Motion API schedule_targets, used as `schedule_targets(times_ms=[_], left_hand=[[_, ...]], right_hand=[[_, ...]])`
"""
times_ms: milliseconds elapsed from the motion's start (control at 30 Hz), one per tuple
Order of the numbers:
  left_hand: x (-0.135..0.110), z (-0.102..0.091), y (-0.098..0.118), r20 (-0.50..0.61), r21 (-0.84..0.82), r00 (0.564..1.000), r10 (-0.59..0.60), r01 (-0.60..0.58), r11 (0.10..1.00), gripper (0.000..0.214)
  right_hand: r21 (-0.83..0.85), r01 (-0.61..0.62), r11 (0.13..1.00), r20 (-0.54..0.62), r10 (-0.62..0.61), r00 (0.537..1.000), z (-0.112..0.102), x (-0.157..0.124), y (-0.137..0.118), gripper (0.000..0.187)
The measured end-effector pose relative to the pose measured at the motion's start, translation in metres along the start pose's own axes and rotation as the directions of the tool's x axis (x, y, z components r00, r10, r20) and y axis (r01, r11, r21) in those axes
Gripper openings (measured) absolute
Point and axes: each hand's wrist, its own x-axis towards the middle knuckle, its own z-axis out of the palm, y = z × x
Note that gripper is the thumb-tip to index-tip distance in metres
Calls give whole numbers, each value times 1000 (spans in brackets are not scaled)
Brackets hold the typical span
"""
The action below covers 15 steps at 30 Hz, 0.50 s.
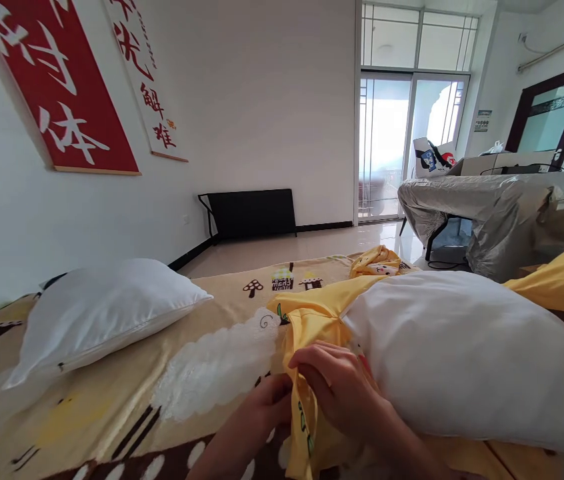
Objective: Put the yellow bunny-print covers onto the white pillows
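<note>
nearest the camera, the right hand point(337, 387) is arching over a strip of yellow printed cloth point(319, 327), its fingers curling narrowly and pinching the gathered edge. just beside it, the left hand point(267, 403) is gripping the same edge from the outer side; its thumb and fingers are sitting close together, but their tips are hiding behind the folds, so how firmly they are holding cannot be told.

the cloth is lying directly between the two hands, its strip running toward and away from the camera and its near end trailing to the bottom of the view. to the right of the fingers, a plump white pillow point(472, 347) is stretching sideways, its long axis running from the cloth out toward the right edge, roughly crosswise to the strip. its left end is meeting the yellow folds; whether any of it is sitting inside them cannot be made out. the right hand is resting nearer to that end, while the left is resting on the side of the cloth away from the pillow.

under all this, a patterned blanket point(137, 380) is spreading wide. well apart on the left, another white pillow point(117, 313) is lying flat, and beyond the hands a yellow bundle point(379, 257) is sitting near the blanket's far edge.
</note>
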Motion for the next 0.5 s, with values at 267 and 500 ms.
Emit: schedule_targets(times_ms=[267, 500], left_hand=[[9, -5, 2, -142, -375, 988, 63, -112, 920, 28], [10, 3, -5, -316, -350, 944, 94, -208, 913, 38]], right_hand=[[148, -326, 934, -236, 353, 905, 5, 4, 11, 9], [139, -434, 890, 43, 432, 901, 15, 5, 5, 14]])
